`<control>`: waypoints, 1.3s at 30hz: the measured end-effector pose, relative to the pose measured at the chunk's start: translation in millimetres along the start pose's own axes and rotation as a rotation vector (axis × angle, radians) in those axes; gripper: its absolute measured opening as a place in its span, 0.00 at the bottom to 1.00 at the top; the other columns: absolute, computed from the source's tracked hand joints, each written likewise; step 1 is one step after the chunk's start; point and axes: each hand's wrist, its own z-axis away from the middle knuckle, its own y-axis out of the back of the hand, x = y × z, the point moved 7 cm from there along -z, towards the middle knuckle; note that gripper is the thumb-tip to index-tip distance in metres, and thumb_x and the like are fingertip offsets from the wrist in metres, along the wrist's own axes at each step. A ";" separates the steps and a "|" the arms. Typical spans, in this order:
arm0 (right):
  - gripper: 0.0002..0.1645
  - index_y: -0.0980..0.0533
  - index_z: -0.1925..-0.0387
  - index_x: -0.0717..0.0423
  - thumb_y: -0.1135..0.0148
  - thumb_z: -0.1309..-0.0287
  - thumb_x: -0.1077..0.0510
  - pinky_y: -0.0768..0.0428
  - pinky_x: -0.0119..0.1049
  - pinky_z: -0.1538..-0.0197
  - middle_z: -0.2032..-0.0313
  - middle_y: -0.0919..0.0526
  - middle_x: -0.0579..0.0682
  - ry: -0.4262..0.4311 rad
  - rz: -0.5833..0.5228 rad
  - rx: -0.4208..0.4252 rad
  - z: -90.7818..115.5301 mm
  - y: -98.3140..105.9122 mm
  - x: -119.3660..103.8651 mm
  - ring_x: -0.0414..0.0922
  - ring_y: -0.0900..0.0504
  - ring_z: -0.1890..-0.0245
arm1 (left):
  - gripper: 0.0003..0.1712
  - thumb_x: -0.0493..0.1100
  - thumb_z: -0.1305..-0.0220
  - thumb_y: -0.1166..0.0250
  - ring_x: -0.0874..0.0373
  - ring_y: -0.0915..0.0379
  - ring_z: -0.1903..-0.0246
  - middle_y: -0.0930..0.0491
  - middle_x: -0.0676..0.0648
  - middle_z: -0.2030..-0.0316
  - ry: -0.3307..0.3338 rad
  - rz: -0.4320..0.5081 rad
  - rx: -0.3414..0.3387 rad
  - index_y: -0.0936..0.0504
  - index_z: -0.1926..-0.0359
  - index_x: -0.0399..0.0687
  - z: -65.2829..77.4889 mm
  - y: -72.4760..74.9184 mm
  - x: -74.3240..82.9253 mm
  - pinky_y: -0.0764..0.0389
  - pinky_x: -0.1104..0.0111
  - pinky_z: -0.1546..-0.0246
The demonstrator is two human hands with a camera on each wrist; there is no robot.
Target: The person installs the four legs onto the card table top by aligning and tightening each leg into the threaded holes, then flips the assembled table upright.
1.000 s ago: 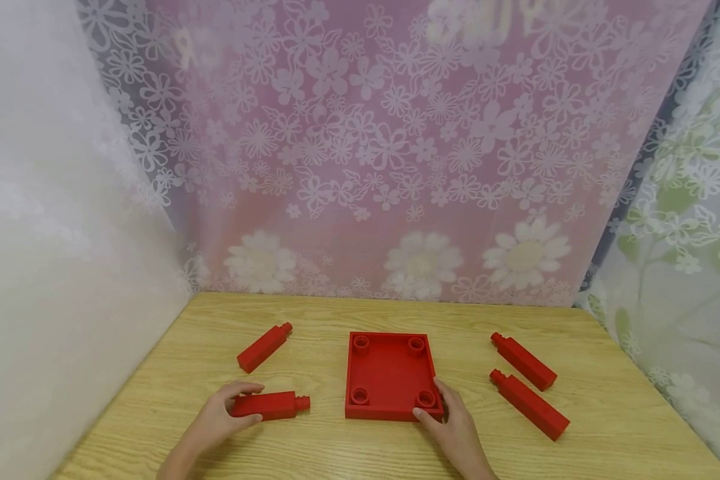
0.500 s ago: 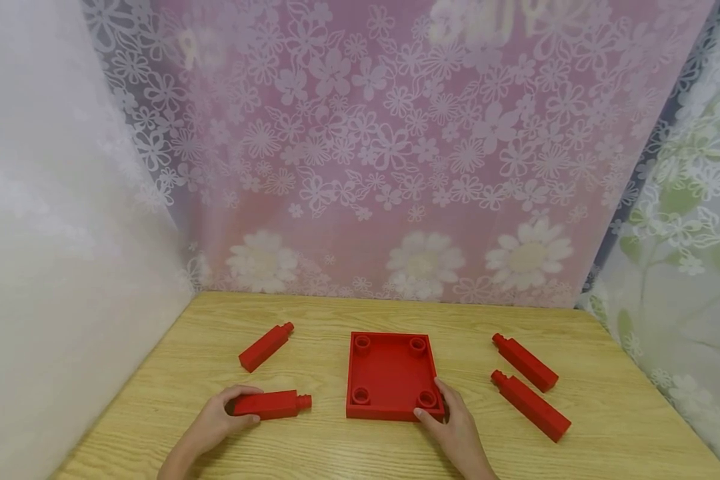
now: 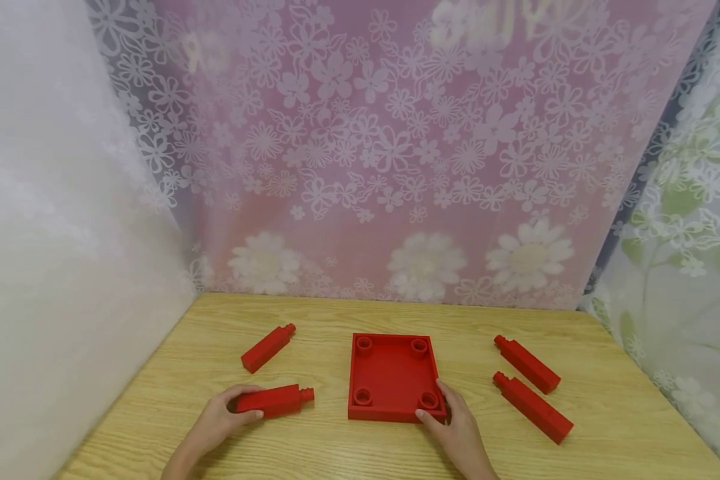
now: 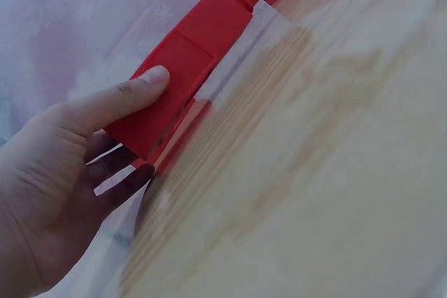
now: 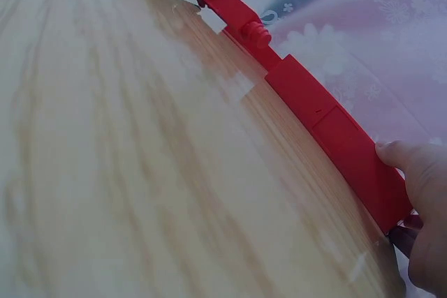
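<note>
Between thumb and fingers, my left hand (image 3: 219, 420) grips the rear end of a red square-sided leg (image 3: 273, 401). Its threaded tip points right toward a red square tabletop piece (image 3: 393, 373), with a gap between them. In the left wrist view the thumb lies on the leg (image 4: 185, 50), whose threaded end is slightly raised. The tabletop piece lies with its raised rim and corner sockets facing up. My right hand (image 3: 459, 427) holds its near right corner, thumb on the front side and fingers along the right side; the fingers are partly hidden.
Another red leg (image 3: 268, 348) lies at the left, behind my left hand. On the right lie two more legs, a farther one (image 3: 528, 364) and a nearer one (image 3: 534, 408). All rest on the wood-grain table (image 3: 324, 453). A flowered curtain (image 3: 396, 167) hangs behind the table.
The threaded end of the leg in my left hand has tipped up a little. My right hand and the tabletop piece stay in place.
</note>
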 end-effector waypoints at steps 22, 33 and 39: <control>0.48 0.39 0.36 0.63 0.33 0.51 0.42 0.34 0.54 0.45 0.42 0.34 0.65 -0.001 -0.002 0.002 -1.3 -1.0 0.8 0.60 0.36 0.42 | 0.24 0.41 0.50 0.29 0.55 0.25 0.69 0.26 0.41 0.56 0.026 0.053 0.103 0.22 0.51 0.37 -16.1 -12.6 19.6 0.24 0.70 0.71; 0.48 0.39 0.36 0.64 0.33 0.51 0.42 0.35 0.56 0.44 0.42 0.35 0.65 -0.020 0.002 -0.003 0.2 -0.3 0.2 0.61 0.36 0.42 | 0.24 0.44 0.51 0.28 0.55 0.26 0.67 0.24 0.45 0.61 0.036 0.055 0.192 0.20 0.52 0.40 -29.5 -25.2 33.8 0.24 0.69 0.72; 0.47 0.39 0.37 0.64 0.33 0.51 0.43 0.35 0.56 0.44 0.42 0.35 0.66 -0.011 0.000 0.000 0.4 0.2 -0.1 0.61 0.37 0.42 | 0.23 0.43 0.51 0.27 0.54 0.25 0.69 0.23 0.45 0.63 0.022 0.090 0.221 0.20 0.54 0.39 -35.3 -32.3 43.9 0.23 0.67 0.72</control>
